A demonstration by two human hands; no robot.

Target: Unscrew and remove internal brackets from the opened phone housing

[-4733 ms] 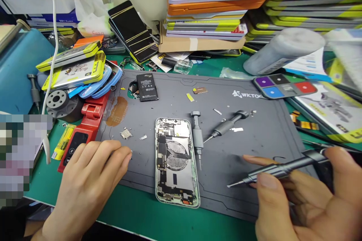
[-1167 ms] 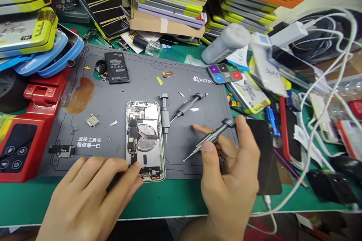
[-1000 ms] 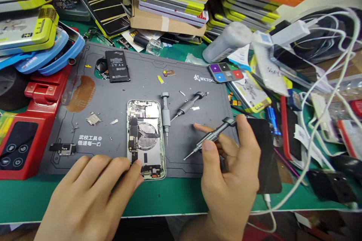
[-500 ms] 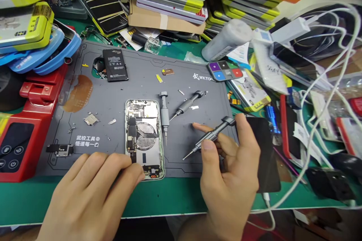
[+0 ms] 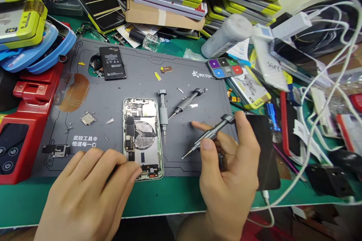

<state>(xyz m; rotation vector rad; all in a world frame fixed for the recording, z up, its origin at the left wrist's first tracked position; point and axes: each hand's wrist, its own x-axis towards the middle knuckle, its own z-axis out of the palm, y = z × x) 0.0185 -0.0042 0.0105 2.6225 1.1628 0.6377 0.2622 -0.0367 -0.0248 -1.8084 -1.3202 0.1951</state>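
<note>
An opened phone (image 5: 148,154) lies on the grey work mat (image 5: 113,94), its circuit board and round metal coil area exposed. My left hand (image 5: 90,192) is over the phone's lower left corner, thumb and forefinger pressed together there. Whatever may be between those fingertips is hidden. To the right of the phone, my right hand (image 5: 229,169) grips a grey precision screwdriver (image 5: 209,133) between thumb and fingers, its tip pointing down left above the mat. Two similar screwdrivers, an upright-lying one (image 5: 163,111) and a slanted one (image 5: 186,102), rest beside the phone.
A black battery (image 5: 112,64) and small metal parts (image 5: 88,118) lie on the mat. A red device (image 5: 36,101) stands left, a dark phone (image 5: 264,150) right. Stacked boxes (image 5: 169,0) fill the back; white cables (image 5: 308,147) loop at right.
The view has shifted slightly, so most things appear a little further left and higher. Both hands keep nearly the same pose, with the screwdriver still in my right hand.
</note>
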